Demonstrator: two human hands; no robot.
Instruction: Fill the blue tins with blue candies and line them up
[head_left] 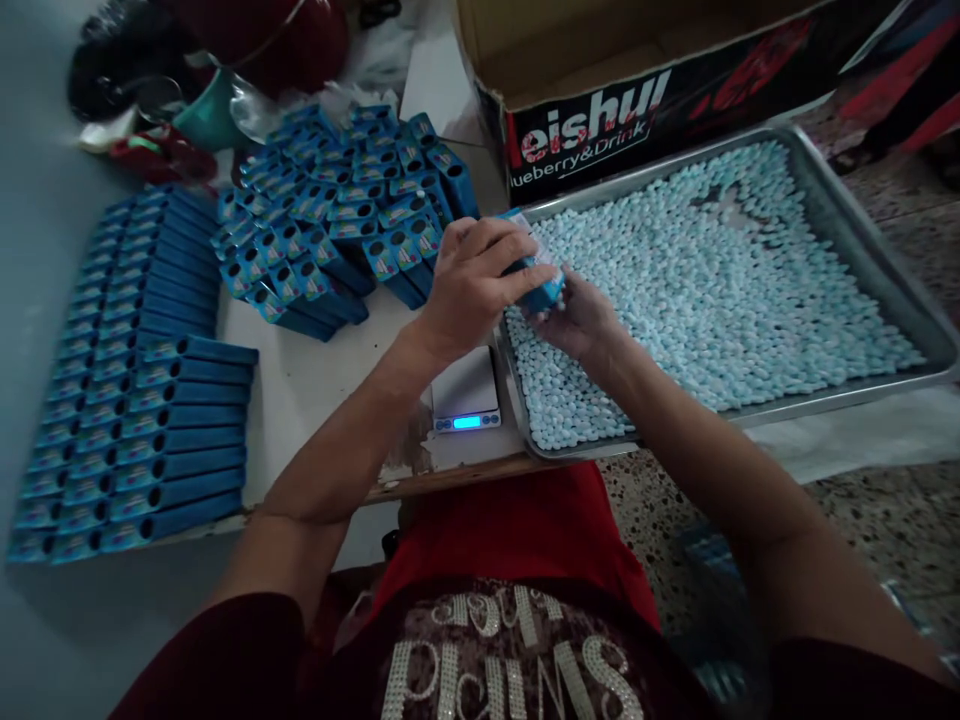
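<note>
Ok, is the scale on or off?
On: the small scale on the table has its display lit bright blue. The digits are too small to read.

The small blue box (547,292) is tilted near the left edge of the pale-blue pellets (712,300), spread loosely at right, with a far gap.
</note>
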